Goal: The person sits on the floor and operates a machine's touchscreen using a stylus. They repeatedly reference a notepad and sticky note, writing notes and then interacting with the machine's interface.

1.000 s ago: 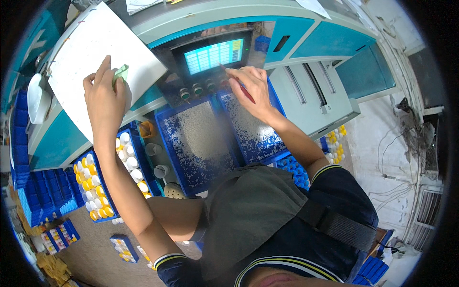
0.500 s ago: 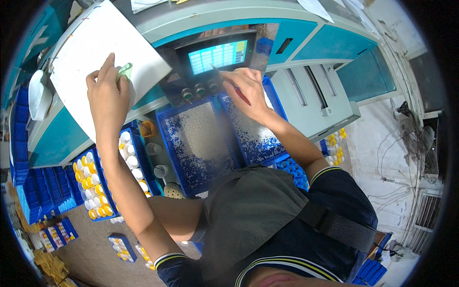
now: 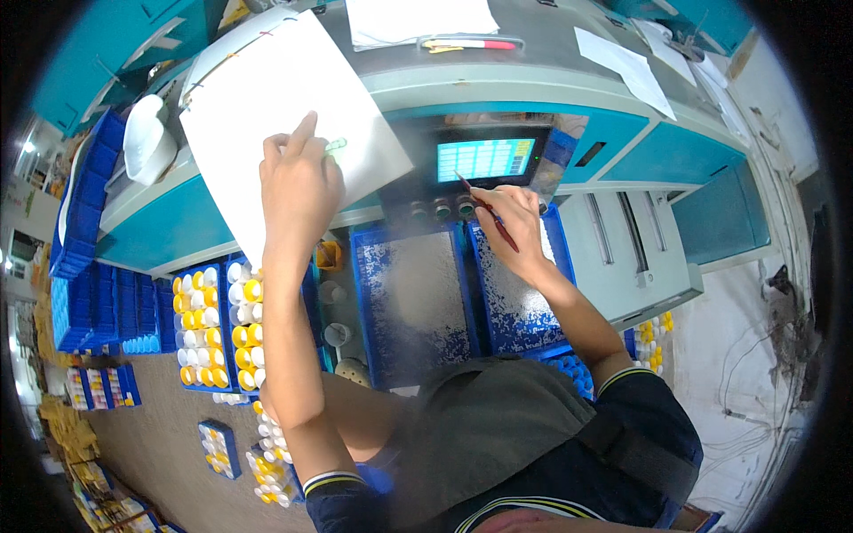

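Note:
My left hand (image 3: 300, 182) rests on a stack of white sheets (image 3: 355, 115), index finger stretched out along the paper. A small pale green piece (image 3: 336, 144) sticks out between its thumb and fingers; its exact kind is unclear. In my right hand (image 3: 517, 222) is a slim dark red pen-like tool (image 3: 505, 233), its thin tip at the lower part of the lit touchscreen (image 3: 480, 162). I cannot tell whether the tip touches the glass. Round knobs (image 3: 442, 210) sit just under the screen, beside my right hand.
Below the panel stand two blue trays (image 3: 360, 306) of small white pellets. Bottles with white and yellow caps fill blue crates (image 3: 221, 311) at the left. A white scoop-like container (image 3: 148, 140) stands left of the paper. A red-and-white pen (image 3: 484, 43) lies on the machine top.
The view has shifted, so everything appears farther right and lower. My left hand and the green piece have slid slightly over the paper; the tool's tip has moved from beside the knobs' upper area onto the screen's lower left.

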`<state>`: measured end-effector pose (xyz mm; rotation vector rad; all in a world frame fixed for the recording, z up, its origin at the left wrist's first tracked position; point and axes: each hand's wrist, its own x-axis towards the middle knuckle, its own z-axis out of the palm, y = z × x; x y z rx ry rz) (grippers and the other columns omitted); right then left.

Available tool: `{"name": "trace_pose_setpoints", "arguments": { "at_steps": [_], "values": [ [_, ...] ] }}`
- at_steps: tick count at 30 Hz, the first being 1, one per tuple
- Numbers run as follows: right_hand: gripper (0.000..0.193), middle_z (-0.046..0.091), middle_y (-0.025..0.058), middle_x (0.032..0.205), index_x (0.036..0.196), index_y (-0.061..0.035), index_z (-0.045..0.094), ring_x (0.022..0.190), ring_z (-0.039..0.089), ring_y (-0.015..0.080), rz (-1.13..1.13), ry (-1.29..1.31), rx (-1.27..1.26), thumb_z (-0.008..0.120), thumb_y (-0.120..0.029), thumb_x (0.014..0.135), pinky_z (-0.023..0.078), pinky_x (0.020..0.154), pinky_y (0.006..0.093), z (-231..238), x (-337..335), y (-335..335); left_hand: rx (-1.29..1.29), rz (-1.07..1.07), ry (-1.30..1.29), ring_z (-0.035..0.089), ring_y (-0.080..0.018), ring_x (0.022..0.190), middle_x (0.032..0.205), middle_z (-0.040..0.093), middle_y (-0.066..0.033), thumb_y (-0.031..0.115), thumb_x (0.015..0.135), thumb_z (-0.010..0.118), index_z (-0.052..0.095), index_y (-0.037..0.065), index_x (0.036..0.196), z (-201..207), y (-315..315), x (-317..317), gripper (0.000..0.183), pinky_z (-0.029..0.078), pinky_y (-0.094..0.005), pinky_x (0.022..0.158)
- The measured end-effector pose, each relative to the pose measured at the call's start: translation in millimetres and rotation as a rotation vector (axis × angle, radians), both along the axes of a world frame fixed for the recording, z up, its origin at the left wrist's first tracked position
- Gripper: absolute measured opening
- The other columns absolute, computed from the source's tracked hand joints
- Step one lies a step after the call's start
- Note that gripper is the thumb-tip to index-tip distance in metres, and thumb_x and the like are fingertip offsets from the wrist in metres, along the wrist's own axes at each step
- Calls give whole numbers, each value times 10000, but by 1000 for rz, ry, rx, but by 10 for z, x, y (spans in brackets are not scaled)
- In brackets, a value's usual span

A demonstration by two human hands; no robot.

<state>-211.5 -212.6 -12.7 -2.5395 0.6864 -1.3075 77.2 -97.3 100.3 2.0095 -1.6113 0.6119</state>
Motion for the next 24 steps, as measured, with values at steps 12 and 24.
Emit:
{"name": "trace_pose_setpoints", "arguments": {
  "at_steps": [12, 24],
  "values": [
    [323, 767, 40, 1026, 1234, -52, 742, 1016, 657, 215, -9, 42, 30, 775, -57, 913, 380, 927, 392, 11, -39, 32, 9, -67, 9, 592, -403, 1246, 1481, 660, -175, 65, 918, 623, 781, -42, 1023, 35, -72, 9, 218, 494, -484, 1061],
    [295, 773, 66, 1076, 1229, -49, 747, 1023, 668, 237, -69, 26, 21, 764, -77, 936, 381, 950, 399, -65, -265, -22, 78, -156, 48, 597, -452, 1249, 1506, 659, -138, 114, 923, 606, 796, -24, 1073, 108, -197, 150, 279, 528, -541, 1075]
  ]
}}
